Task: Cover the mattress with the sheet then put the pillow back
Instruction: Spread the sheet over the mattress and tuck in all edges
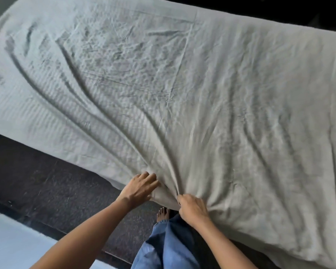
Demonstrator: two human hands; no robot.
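Note:
A pale grey-green sheet [182, 84] lies spread over the whole mattress, creased, with long folds running from the far left toward the near edge. My right hand [192, 209] grips a bunch of the sheet at the near edge, where the folds gather. My left hand [139, 188] lies just to its left with straight fingers touching the sheet's hanging edge. The mattress itself is hidden under the sheet. No pillow is in view.
Dark speckled floor [47, 181] runs along the near side of the bed. A pale strip [12, 245] lies at the bottom left. My blue-jeaned leg [169, 245] and bare foot [162, 212] stand against the bed's edge. Beyond the far side it is dark.

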